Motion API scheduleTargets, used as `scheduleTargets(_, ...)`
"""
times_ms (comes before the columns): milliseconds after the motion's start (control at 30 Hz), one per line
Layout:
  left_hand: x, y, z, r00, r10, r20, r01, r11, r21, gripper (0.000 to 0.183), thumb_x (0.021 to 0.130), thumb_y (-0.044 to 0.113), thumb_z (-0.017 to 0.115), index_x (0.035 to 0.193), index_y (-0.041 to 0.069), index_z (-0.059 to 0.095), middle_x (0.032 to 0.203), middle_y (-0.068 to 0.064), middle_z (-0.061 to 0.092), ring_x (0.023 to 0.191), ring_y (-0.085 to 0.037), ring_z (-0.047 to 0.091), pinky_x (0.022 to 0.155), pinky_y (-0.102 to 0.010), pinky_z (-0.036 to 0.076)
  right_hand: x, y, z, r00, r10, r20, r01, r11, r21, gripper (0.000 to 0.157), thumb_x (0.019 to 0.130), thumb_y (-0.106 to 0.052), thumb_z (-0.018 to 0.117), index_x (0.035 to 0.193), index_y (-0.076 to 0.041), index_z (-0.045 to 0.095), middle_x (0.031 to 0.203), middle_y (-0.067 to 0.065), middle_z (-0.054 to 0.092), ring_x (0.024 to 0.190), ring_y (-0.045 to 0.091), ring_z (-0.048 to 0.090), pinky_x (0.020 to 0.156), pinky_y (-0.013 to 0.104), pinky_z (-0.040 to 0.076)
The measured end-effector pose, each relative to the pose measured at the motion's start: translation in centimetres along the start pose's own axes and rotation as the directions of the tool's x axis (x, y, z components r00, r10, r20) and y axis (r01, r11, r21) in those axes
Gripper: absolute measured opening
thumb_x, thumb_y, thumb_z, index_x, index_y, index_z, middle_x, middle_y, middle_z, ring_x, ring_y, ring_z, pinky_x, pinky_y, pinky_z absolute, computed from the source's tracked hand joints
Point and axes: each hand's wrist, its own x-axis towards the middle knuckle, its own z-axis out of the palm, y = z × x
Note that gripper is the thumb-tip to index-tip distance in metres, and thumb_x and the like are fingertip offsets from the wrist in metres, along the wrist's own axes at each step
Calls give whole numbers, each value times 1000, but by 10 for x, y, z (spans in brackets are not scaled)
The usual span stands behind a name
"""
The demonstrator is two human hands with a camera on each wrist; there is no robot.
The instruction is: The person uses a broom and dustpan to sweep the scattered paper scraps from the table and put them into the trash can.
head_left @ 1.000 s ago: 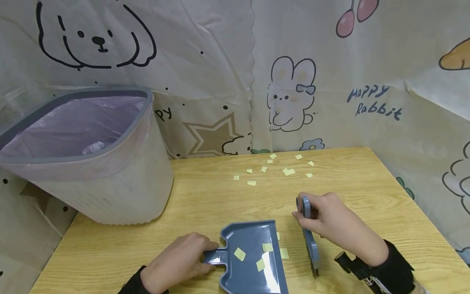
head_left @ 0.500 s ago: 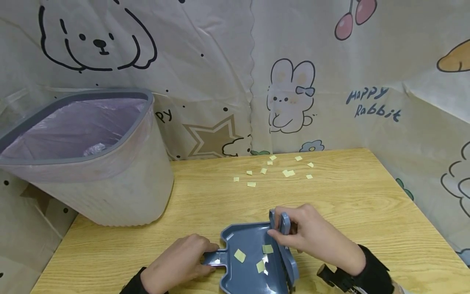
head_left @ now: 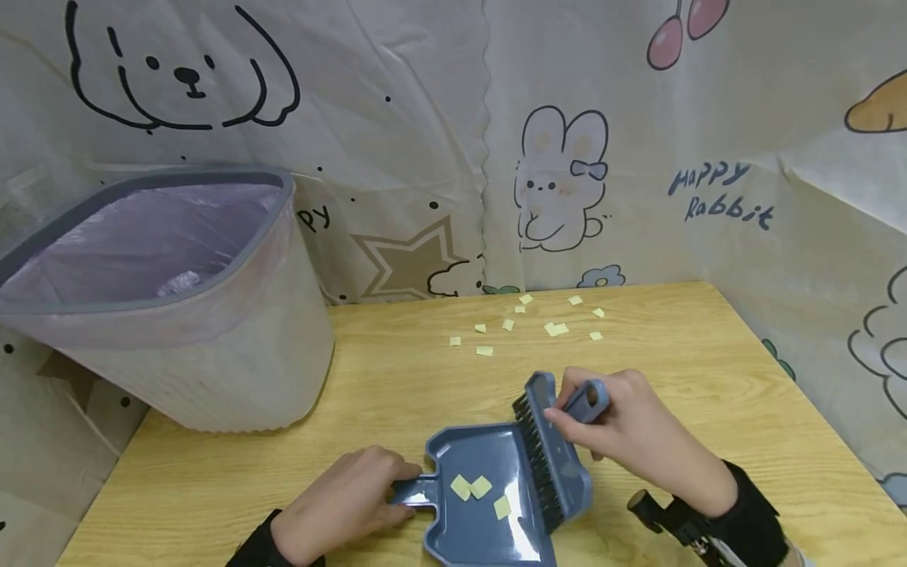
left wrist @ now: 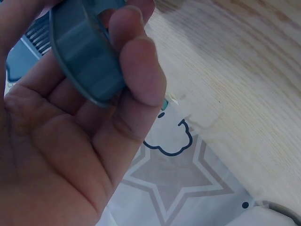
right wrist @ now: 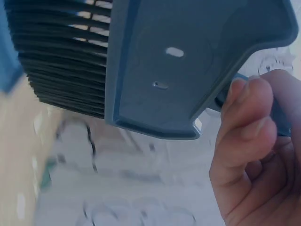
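Note:
A blue-grey dustpan (head_left: pixel 468 535) lies on the wooden table, its open edge facing right. My left hand (head_left: pixel 354 496) grips its handle (left wrist: pixel 87 52), fingers curled around it. Three yellow paper scraps (head_left: pixel 481 487) lie in the pan. My right hand (head_left: pixel 631 425) holds a blue-grey hand brush (head_left: pixel 563 465) by its handle. The brush is tilted, its dark bristles (head_left: pixel 536 457) turned left along the pan's open edge. In the right wrist view, the brush head (right wrist: pixel 155 61) fills the upper part and the right hand's fingers (right wrist: pixel 249 113) curl by the handle.
A pale waste bin (head_left: pixel 234 362) with a purple liner stands at the left. Several yellow scraps (head_left: pixel 556 329) are scattered near the table's back edge (head_left: pixel 638 287). A printed cloth (head_left: pixel 425 118) hangs behind.
The brush went left over the pan's edge, then back slightly right and up, its bristles turning into view. One scrap shifted left inside the pan. The left hand has stayed put.

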Motion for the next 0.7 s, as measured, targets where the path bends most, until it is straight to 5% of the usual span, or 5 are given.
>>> scheduleTargets(133, 1, 0, -2, 1000, -8, 1, 8, 1000, 6, 13, 85, 14, 85, 95, 16, 77, 75, 17, 57, 61, 1, 45, 55, -21, 40, -1, 4, -21, 996, -26, -91, 6, 978, -210, 25, 91, -4, 77, 87, -22, 59, 60, -21, 49, 44, -8, 42, 41, 18, 38)
scheduleTargets(267, 2, 0, -2, 1000, -14, 5, 14, 1000, 13, 14, 85, 16, 86, 96, 16, 77, 75, 17, 57, 62, 0, 45, 55, -21, 39, -2, 8, -32, 997, 39, -66, -57, 952, -300, 24, 92, -6, 76, 87, -21, 58, 62, -19, 48, 45, -7, 40, 42, 21, 38)
scheduleTargets(433, 2, 0, -2, 1000, -20, 9, 20, 1000, 16, 16, 85, 16, 86, 99, 15, 78, 77, 16, 58, 63, 0, 46, 56, -22, 40, -1, 12, -31, 985, 168, 38, -152, 952, -265, 22, 96, -8, 72, 87, -20, 56, 63, -15, 52, 43, -1, 45, 42, 24, 43)
scheduleTargets(700, 1, 0, 0, 1000, -11, 6, 11, 1000, 15, 17, 84, 15, 87, 99, 15, 78, 77, 15, 58, 63, 0, 46, 57, -22, 40, 3, 12, -8, 975, 181, 128, -153, 967, -206, 22, 97, -13, 72, 83, -22, 57, 60, -16, 52, 43, 0, 45, 44, 25, 44)
